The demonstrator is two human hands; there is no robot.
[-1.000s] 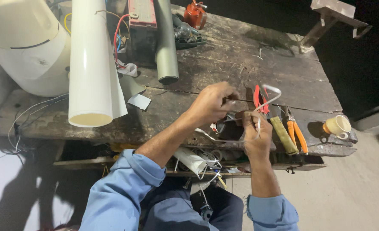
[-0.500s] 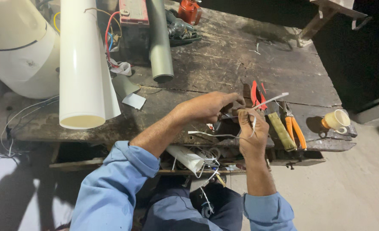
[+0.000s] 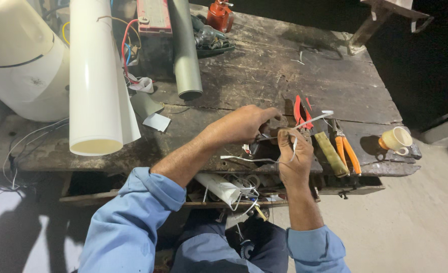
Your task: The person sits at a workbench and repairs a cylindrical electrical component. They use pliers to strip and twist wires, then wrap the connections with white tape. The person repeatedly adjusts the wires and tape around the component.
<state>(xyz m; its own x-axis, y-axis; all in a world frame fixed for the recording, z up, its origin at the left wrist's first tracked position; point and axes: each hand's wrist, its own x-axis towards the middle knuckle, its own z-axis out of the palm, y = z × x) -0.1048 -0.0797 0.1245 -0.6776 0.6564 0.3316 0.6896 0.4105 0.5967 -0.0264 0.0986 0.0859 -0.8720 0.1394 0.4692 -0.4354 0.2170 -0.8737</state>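
My left hand [image 3: 246, 124] hovers over the front of a worn wooden workbench [image 3: 284, 76], fingers pinched on a thin white wire [image 3: 312, 118]. My right hand [image 3: 293, 159] is just right of it, gripping the same wire, whose end sticks out to the upper right. A loose loop of the wire trails left below my hands. Red-handled pliers [image 3: 300, 112] lie on the bench right behind my fingers.
A wide white pipe [image 3: 95, 81] and a grey pipe [image 3: 184, 50] lie on the bench's left half. A yellow-handled tool [image 3: 331, 154] and orange-handled pliers [image 3: 346, 150] rest at right, next to a small cup [image 3: 395, 140]. A white tank [image 3: 22, 60] stands far left.
Both hands stay together on the wire; the left hand has shifted slightly and the wire's free end now points up to the right. The camera view has drifted a little.
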